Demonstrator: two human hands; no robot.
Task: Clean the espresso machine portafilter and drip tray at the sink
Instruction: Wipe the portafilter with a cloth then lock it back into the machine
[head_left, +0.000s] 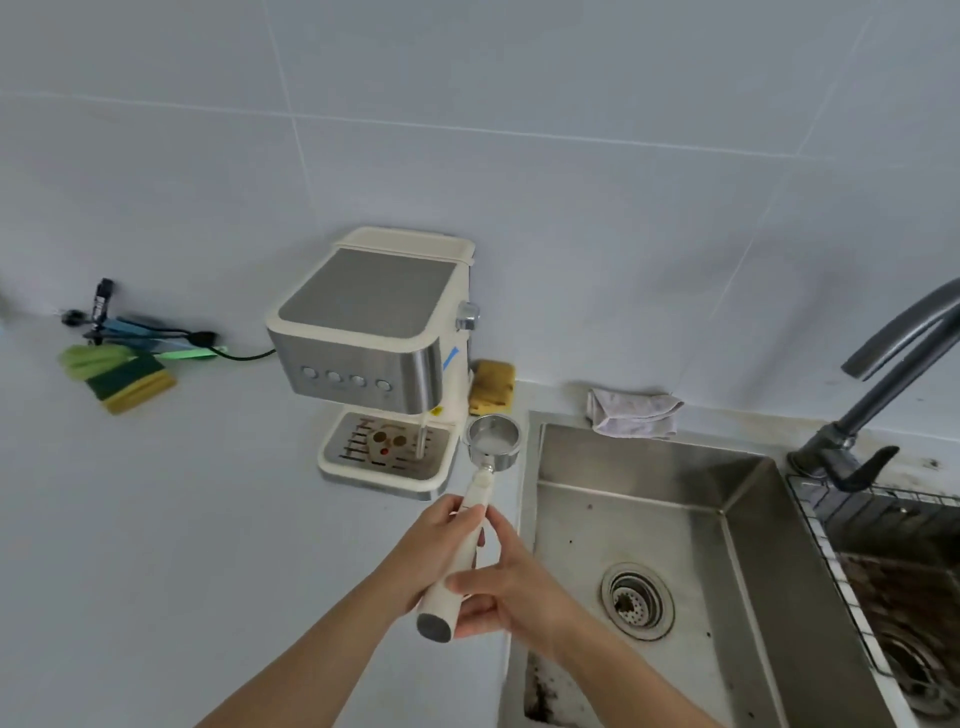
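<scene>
1. The sink looks dry, with no water coming from the faucet; washing seems not yet begun.
2. The espresso machine stands on the surface, its drip tray in place, stained, untouched.
3. Both hands, left and right, clasp the portafilter handle, its basket raised between machine and sink.

Pale counter: espresso machine near the sink, sponges far left, yellow sponge and folded cloth by the wall.
</scene>
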